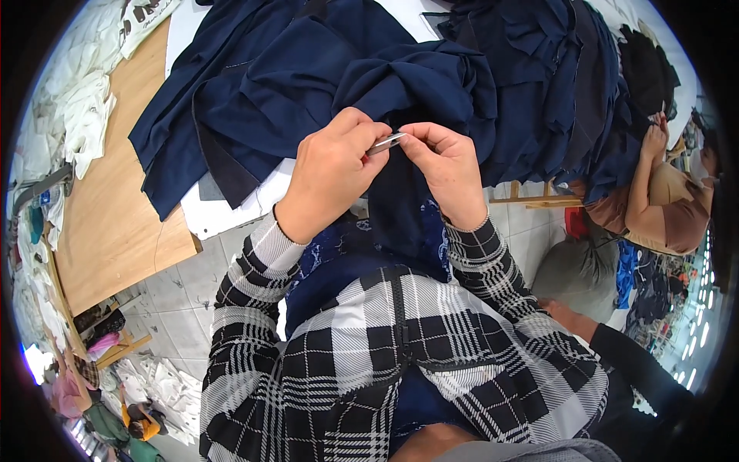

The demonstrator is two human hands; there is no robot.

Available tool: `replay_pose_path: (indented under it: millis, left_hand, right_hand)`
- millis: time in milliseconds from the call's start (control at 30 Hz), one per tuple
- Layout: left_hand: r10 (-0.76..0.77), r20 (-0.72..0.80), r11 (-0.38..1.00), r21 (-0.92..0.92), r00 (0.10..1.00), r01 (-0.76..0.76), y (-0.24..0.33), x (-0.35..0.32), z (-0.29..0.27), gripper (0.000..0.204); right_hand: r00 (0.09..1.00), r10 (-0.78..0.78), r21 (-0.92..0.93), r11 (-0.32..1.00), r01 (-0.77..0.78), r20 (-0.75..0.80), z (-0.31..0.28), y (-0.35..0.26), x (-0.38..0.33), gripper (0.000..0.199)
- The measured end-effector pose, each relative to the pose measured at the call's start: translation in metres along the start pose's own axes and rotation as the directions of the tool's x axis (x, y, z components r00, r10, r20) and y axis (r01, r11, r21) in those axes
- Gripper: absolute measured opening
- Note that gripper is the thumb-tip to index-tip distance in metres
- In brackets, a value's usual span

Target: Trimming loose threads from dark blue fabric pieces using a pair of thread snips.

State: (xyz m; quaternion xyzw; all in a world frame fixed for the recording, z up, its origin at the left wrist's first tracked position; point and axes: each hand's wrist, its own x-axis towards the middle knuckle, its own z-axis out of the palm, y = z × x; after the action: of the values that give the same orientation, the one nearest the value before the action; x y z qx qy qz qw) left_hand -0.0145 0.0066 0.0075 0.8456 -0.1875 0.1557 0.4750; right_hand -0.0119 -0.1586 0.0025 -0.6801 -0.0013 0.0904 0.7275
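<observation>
My left hand (pixel 327 173) is closed round a small pair of metal thread snips (pixel 383 144), whose tips point right toward my other hand. Thumb and forefinger of my right hand (pixel 446 165) pinch together at those tips; what lies between them is too small to make out. Behind and under both hands is a navy cloth garment (pixel 416 81), bunched on the table. A strip of the same navy cloth (pixel 392 200) hangs between my wrists down to my lap.
The wooden table (pixel 115 208) reaches to the left, with white cloth (pixel 86 127) at its far side. More navy garments (pixel 531 92) are heaped at the right. Past them a co-worker's hands (pixel 654 142) hold dark cloth. A grey sack (pixel 573 269) stands on the tiled floor.
</observation>
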Motion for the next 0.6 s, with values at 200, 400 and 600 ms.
replay_pose_path:
  millis: [200, 400, 600]
  left_hand:
    - [0.121, 0.114, 0.978, 0.157, 0.986, -0.138, 0.000, 0.009, -0.006, 0.009]
    - [0.138, 0.238, 0.957, 0.218, 0.961, -0.191, -0.002, 0.020, -0.009, 0.010]
    - [-0.010, 0.264, 0.999, -0.042, 0.965, 0.022, -0.009, 0.021, -0.011, 0.008]
  right_hand:
    - [0.983, -0.173, -0.325, 0.927, 0.185, 0.064, -0.003, -0.006, 0.001, 0.013]
    - [0.924, -0.316, -0.552, 0.740, 0.383, 0.217, -0.007, -0.013, 0.005, 0.012]
    - [0.962, -0.195, -0.395, 0.882, 0.257, 0.190, -0.009, -0.010, 0.006, 0.012]
